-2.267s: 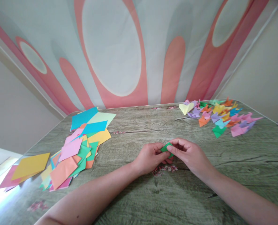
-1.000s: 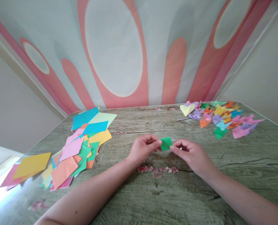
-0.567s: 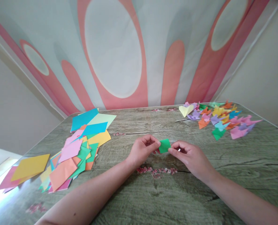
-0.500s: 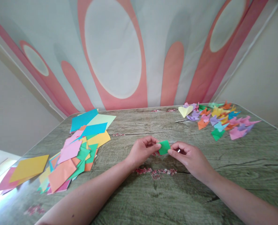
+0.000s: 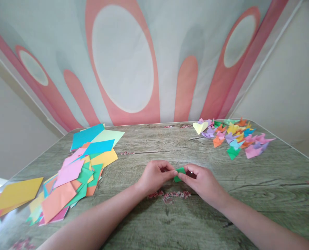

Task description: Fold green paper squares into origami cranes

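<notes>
A small folded piece of green paper (image 5: 179,172) is held between my two hands, above the middle of the table. My left hand (image 5: 159,176) pinches its left side between thumb and fingers. From the right, my right hand (image 5: 199,177) pinches the same paper, its thumb close to the left thumb. The fingertips of both hands cover much of the paper, so its exact fold cannot be made out.
Loose coloured paper sheets (image 5: 70,171) lie spread at the left, with a yellow sheet (image 5: 18,195) nearer the left edge. At the back right sit several folded paper figures (image 5: 232,137) and a pale yellow paper heart (image 5: 200,127). The wood-patterned table (image 5: 154,222) meets a patterned backdrop (image 5: 167,80).
My hands have come closer together on the green paper, and less of it shows. My right thumb has moved left across it. The whole view has shifted slightly.
</notes>
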Demonstrator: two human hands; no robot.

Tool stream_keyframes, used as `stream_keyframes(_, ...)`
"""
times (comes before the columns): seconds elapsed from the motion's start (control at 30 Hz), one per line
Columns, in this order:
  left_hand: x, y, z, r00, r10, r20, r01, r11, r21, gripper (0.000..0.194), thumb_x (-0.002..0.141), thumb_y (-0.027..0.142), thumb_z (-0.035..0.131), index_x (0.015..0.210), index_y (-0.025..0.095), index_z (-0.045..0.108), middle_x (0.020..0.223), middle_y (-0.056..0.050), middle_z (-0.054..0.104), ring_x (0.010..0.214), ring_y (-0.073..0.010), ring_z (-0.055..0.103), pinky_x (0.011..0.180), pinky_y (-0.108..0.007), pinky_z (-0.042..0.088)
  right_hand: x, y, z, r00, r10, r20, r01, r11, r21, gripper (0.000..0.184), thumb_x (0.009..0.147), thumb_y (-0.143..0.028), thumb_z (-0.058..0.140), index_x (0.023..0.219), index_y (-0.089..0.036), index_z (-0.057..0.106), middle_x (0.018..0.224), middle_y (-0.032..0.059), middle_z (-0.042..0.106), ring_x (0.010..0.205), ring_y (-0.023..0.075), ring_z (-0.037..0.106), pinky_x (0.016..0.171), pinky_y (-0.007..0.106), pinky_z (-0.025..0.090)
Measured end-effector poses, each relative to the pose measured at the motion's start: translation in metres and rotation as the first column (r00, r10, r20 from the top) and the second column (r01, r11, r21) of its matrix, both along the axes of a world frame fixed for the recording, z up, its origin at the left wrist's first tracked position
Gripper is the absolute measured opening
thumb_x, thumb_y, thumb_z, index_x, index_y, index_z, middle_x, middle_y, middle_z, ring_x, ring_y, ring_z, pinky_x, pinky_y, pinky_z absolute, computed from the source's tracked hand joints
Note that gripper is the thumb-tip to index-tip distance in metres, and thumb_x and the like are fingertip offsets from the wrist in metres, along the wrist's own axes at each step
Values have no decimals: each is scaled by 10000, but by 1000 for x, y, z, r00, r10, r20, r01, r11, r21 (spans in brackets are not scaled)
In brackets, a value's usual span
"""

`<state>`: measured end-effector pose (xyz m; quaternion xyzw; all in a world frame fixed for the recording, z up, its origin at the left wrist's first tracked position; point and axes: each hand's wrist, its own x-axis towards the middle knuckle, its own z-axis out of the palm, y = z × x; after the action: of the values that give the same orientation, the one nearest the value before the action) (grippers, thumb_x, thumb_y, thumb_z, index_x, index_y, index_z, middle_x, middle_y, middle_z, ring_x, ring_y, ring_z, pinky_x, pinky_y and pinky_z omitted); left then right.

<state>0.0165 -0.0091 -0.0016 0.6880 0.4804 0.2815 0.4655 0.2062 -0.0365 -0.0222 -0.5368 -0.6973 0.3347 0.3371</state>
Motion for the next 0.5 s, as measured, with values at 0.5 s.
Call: stream_keyframes(0.5, -13, 14, 0, 981, -133, 141, 171, 937, -303, 295, 744, 408, 707, 749, 126, 621, 661, -34, 693, 579, -120, 604, 581, -221, 463, 7, 5, -3, 987, -78, -139, 59, 989, -136, 233, 866, -409, 552, 835, -204, 658, 722, -17, 636, 691, 158, 561, 660, 264, 416)
